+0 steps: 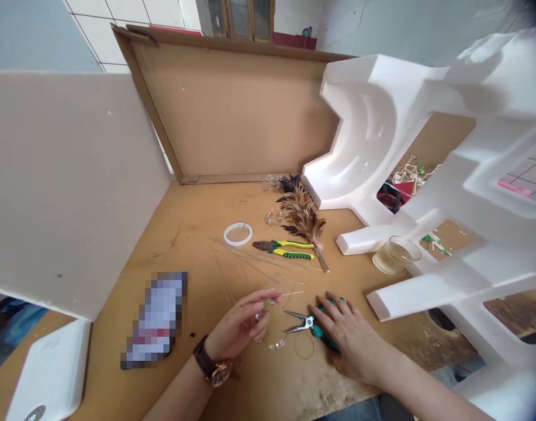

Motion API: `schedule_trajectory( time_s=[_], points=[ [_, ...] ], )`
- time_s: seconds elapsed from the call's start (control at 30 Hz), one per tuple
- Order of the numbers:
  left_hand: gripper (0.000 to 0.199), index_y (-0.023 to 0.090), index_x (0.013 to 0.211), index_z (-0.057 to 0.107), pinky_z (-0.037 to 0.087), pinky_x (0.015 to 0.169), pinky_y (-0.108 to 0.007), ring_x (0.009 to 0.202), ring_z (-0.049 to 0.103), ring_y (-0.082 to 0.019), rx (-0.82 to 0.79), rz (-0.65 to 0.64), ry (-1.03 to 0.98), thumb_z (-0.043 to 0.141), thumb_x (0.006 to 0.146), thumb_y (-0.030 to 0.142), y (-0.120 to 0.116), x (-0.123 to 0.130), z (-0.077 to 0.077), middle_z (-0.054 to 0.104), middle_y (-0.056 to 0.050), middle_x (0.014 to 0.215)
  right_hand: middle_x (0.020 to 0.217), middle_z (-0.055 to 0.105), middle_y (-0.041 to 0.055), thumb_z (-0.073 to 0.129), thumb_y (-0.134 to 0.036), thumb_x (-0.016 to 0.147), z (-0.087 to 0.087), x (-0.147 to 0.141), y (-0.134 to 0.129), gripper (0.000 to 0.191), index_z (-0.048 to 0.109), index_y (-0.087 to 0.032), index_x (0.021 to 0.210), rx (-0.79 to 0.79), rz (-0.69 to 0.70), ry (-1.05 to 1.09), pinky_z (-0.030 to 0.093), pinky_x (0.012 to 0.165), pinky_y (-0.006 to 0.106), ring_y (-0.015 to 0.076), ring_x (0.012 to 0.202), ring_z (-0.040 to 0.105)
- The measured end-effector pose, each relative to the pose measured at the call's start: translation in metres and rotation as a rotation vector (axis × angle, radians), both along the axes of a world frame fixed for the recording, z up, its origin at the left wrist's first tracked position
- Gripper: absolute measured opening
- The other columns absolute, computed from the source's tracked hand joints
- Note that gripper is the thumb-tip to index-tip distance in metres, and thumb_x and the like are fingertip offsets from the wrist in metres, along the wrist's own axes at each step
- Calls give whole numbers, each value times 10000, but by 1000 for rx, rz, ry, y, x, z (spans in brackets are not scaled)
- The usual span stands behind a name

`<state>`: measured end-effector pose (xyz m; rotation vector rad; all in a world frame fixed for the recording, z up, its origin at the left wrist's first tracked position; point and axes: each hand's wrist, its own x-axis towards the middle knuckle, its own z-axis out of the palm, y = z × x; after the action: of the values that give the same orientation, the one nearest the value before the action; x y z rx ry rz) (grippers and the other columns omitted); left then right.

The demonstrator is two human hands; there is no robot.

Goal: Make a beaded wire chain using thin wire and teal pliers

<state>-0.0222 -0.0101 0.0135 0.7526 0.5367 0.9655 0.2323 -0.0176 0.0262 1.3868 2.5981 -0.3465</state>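
One slackened pinch could have unstrung the beaded wire (276, 345): at lower centre, our left grip (240, 321) pinched it; our right grip (353, 333) lay loosely spread over needle-nose pliers (309, 323).

Metal-nosed pliers (309, 323), glossy beads (276, 345), matt cardboard (241, 117)

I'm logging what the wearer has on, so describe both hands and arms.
The left hand is ungloved; its wrist carries a watch with a dark brown strap and a round, gold-toned case. The right hand is ungloved too, with no watch or bracelet visible. No sleeve shows on the left forearm or the right forearm.
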Motion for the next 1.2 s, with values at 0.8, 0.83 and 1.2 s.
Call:
schedule_trajectory(
  time_s=[0.8, 0.83, 1.2],
  points=[
    [303, 189, 1078, 625, 246, 405, -195, 420, 312, 10, 53, 3, -4, 498, 813, 266, -1, -2, 7, 526, -74, 1021, 724, 544, -2, 510, -194, 602, 57, 16, 18, 242, 459, -217, 837, -90, -87, 175, 257, 550, 253, 149, 600, 475],
    [303, 188, 1078, 625, 249, 407, -197, 422, 312, 8, 55, 4, 0, 499, 813, 266, -1, -1, 6, 530, -79, 1026, 703, 536, -7, 508, -191, 600, 57, 13, 16, 242, 459, -217, 835, -110, -86, 181, 254, 544, 251, 146, 592, 469],
    [315, 180, 1090, 608, 250, 402, -186, 419, 293, 6, 57, -20, -33, 475, 822, 280, -2, -2, 3, 533, -85, 1039, 693, 538, -26, 500, -152, 599, 45, 1, 17, 300, 483, -222, 890, -294, -94, 321, 283, 548, 230, 129, 597, 472]
  ],
)
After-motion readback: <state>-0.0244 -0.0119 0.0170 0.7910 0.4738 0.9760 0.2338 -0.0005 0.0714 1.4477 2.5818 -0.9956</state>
